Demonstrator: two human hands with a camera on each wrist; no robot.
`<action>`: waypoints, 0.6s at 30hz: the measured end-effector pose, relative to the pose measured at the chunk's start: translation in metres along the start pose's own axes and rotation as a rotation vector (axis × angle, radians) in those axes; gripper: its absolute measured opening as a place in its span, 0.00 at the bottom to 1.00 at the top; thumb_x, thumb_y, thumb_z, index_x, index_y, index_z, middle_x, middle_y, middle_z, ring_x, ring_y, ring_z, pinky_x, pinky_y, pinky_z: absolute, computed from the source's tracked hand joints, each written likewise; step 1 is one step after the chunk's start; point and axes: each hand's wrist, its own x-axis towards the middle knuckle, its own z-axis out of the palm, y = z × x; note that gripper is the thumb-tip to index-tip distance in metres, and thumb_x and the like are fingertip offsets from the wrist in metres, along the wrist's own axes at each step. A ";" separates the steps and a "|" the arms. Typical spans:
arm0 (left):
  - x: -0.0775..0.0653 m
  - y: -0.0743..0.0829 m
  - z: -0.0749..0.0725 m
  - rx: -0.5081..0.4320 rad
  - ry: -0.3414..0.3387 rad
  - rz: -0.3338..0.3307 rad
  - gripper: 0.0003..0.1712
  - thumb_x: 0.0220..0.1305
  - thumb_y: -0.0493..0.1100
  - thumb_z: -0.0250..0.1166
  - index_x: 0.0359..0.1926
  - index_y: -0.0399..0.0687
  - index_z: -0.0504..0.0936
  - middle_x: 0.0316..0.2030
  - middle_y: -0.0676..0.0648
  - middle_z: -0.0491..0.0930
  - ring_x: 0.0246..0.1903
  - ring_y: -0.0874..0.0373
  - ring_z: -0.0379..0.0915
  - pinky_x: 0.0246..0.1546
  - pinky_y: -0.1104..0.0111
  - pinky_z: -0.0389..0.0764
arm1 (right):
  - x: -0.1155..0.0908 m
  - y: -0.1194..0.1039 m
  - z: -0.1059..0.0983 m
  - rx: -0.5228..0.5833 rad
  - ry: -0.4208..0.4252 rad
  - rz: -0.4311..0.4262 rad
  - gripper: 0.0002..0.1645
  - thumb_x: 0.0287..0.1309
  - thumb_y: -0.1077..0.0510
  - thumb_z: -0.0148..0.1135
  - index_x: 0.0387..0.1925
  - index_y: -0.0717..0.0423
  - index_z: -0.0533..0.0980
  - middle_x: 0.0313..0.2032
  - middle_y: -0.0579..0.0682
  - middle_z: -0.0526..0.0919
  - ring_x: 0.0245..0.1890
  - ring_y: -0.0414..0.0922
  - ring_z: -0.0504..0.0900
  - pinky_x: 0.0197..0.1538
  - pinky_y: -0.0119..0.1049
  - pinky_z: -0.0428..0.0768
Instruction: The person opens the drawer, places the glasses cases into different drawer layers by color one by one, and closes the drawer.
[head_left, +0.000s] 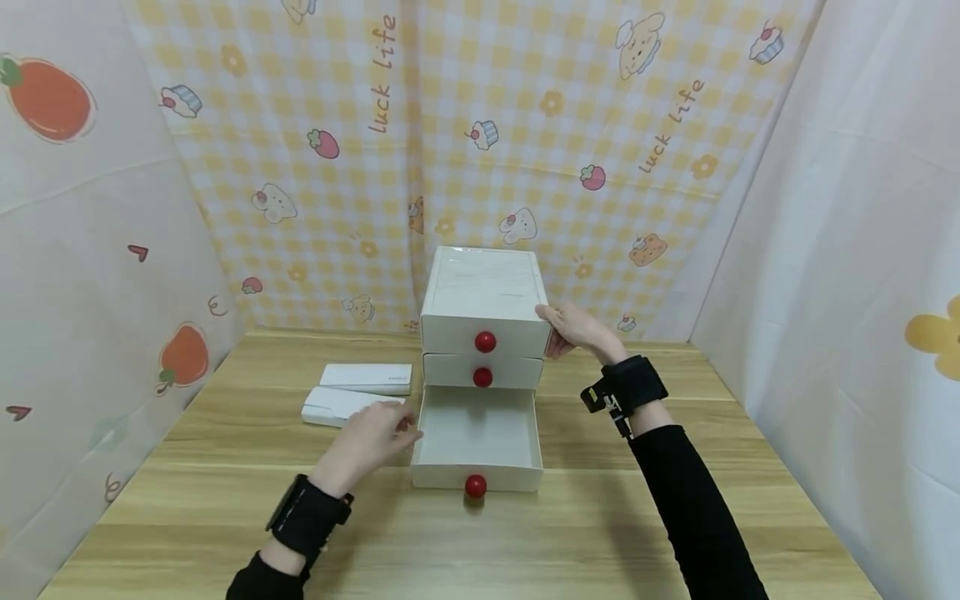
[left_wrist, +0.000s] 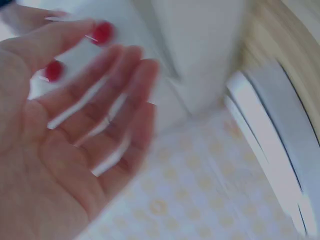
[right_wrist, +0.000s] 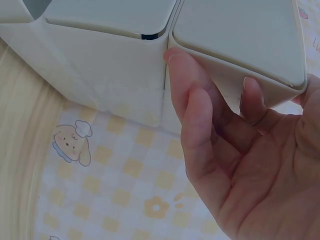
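A white drawer cabinet (head_left: 483,287) with red round knobs stands mid-table. Its bottom drawer (head_left: 480,477) is pulled out, and nothing shows inside; the two drawers above it are closed. My right hand (head_left: 577,327) holds the cabinet's upper right side, thumb at the top edge and bent fingers (right_wrist: 197,135) against the side wall. Beside the left wall of the pulled-out drawer is my left hand (head_left: 371,442), its fingers loosely bent and the palm empty in the left wrist view. Two flat white boxes, a rear one (head_left: 365,377) and a front one (head_left: 337,406), lie just beyond it.
The wooden table (head_left: 600,533) reaches back to a yellow checked curtain (head_left: 487,192) close behind the cabinet. White printed curtains hang along the left (head_left: 97,275) and right (head_left: 840,250) sides.
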 end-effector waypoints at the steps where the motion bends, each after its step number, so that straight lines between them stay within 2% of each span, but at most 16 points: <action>1: 0.001 -0.008 0.001 0.044 0.026 0.024 0.08 0.52 0.43 0.71 0.33 0.45 0.83 0.30 0.49 0.84 0.29 0.58 0.79 0.27 0.68 0.77 | 0.000 0.000 0.000 0.001 -0.001 -0.002 0.34 0.74 0.46 0.35 0.40 0.73 0.76 0.21 0.58 0.84 0.21 0.44 0.84 0.30 0.35 0.82; 4: 0.004 -0.031 0.004 0.151 0.066 0.097 0.16 0.50 0.44 0.73 0.40 0.43 0.82 0.40 0.45 0.83 0.40 0.50 0.79 0.37 0.60 0.80 | 0.000 0.001 0.000 0.007 -0.001 -0.002 0.34 0.74 0.46 0.35 0.40 0.73 0.76 0.21 0.58 0.84 0.21 0.45 0.84 0.30 0.35 0.82; 7: 0.006 -0.051 0.009 0.213 0.053 0.146 0.24 0.48 0.47 0.74 0.47 0.44 0.80 0.46 0.42 0.80 0.46 0.45 0.76 0.43 0.52 0.78 | 0.000 0.001 0.000 0.008 0.006 0.006 0.34 0.74 0.46 0.35 0.40 0.73 0.76 0.21 0.58 0.84 0.21 0.44 0.84 0.30 0.35 0.82; 10: 0.007 -0.070 0.012 0.246 0.011 0.169 0.31 0.46 0.50 0.75 0.52 0.46 0.78 0.49 0.40 0.78 0.51 0.43 0.73 0.47 0.47 0.75 | 0.001 0.002 0.001 0.015 0.014 0.014 0.34 0.73 0.45 0.36 0.40 0.72 0.76 0.20 0.56 0.84 0.20 0.43 0.83 0.30 0.36 0.82; 14: 0.008 -0.095 0.014 0.268 -0.030 0.183 0.37 0.43 0.56 0.76 0.54 0.49 0.76 0.52 0.40 0.76 0.54 0.41 0.70 0.49 0.44 0.72 | 0.001 0.002 0.002 0.032 0.017 0.011 0.34 0.73 0.45 0.36 0.41 0.72 0.76 0.20 0.55 0.84 0.20 0.42 0.83 0.32 0.38 0.83; 18: 0.009 -0.118 0.017 0.287 -0.051 0.193 0.41 0.42 0.63 0.74 0.56 0.51 0.76 0.52 0.41 0.75 0.54 0.42 0.69 0.48 0.44 0.71 | 0.001 0.003 0.002 0.029 0.012 0.001 0.34 0.74 0.46 0.35 0.42 0.73 0.75 0.22 0.61 0.84 0.20 0.44 0.83 0.30 0.36 0.82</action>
